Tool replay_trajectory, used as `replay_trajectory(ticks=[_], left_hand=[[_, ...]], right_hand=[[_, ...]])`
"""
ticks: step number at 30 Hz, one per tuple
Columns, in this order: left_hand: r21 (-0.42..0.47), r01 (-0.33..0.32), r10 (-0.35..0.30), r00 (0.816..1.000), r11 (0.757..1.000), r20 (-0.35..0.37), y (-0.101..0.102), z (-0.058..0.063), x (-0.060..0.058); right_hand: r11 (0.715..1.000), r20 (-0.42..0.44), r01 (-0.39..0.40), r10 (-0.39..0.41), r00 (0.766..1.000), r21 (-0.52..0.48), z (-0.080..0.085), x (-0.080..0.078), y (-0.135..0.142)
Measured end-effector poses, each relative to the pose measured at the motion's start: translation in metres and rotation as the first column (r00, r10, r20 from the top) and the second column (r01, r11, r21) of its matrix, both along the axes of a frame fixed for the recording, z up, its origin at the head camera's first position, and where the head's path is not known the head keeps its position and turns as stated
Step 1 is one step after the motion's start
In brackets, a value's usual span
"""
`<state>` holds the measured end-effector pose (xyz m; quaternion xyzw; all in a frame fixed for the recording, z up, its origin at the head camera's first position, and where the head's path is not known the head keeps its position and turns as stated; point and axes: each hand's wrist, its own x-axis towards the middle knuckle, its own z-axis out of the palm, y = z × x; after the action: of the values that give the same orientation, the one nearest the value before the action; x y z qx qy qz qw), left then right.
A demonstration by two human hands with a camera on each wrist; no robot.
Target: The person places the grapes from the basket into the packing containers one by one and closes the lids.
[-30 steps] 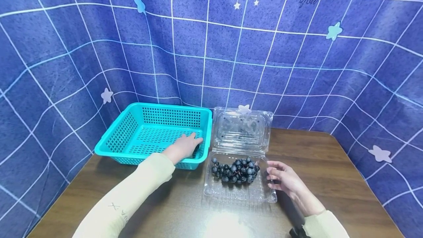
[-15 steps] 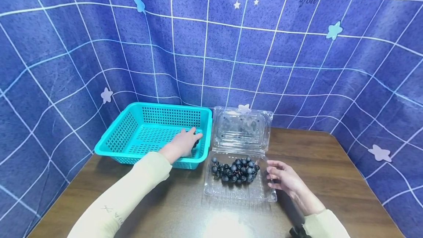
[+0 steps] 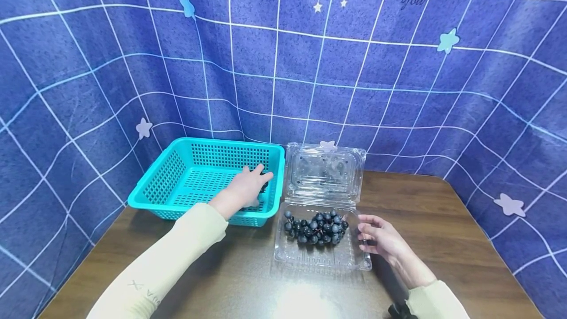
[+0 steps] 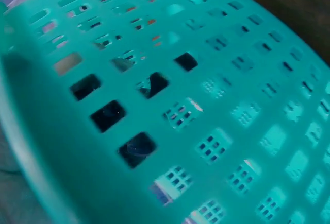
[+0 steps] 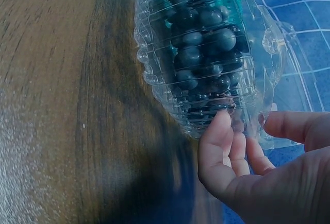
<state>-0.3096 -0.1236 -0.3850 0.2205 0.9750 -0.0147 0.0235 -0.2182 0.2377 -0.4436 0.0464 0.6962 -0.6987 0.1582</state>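
- We see that our left hand (image 3: 243, 188) has gone up a little and a bit farther in, inside the green basket (image 3: 277, 176).
- Its fingers look more spread now. Three of them stand apart and look straight. The palm hides what is under it, so we cannot tell if it touches anything there.
- Some dark round things (image 4: 140, 147) sit in the basket. From beside the wrist, we peek at them through the holes. They look like grapes, and they are close to our left hand.
- The big bunch of dark grapes (image 3: 320, 228) has stayed put in the clear box (image 3: 312, 261), just beside the basket on the worktop (image 3: 421, 215).
- Our right hand (image 3: 384, 242) has stayed at the side of that box. Its fingers bend softly, its thumb is apart, and the tips seem to touch the plastic.
- The box lid (image 3: 328, 171) is up, as it was.
- So we think the work is in the basket just now. The left hand looks ready to leave the dark things there, but that is only our guess.
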Motion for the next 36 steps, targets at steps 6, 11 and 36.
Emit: replay_trajectory(ticks=[6, 11, 36], left_hand=[[0.017, 0.009, -0.008, 0.999, 1.0, -0.039, 0.003, 0.011, 0.005], [0.005, 0.015, -0.015, 0.998, 1.0, -0.062, 0.005, 0.019, 0.01], [0.006, 0.11, -0.106, 0.969, 0.994, -0.223, 0.022, 0.049, 0.03]], right_hand=[[1.0, -0.002, -0.004, 0.004, 1.0, -0.001, 0.0, 0.001, 0.0], [1.0, -0.004, -0.005, 0.005, 1.0, -0.002, 0.0, 0.0, 0.0], [1.0, 0.003, 0.001, -0.001, 1.0, -0.029, -0.002, 0.001, 0.001]])
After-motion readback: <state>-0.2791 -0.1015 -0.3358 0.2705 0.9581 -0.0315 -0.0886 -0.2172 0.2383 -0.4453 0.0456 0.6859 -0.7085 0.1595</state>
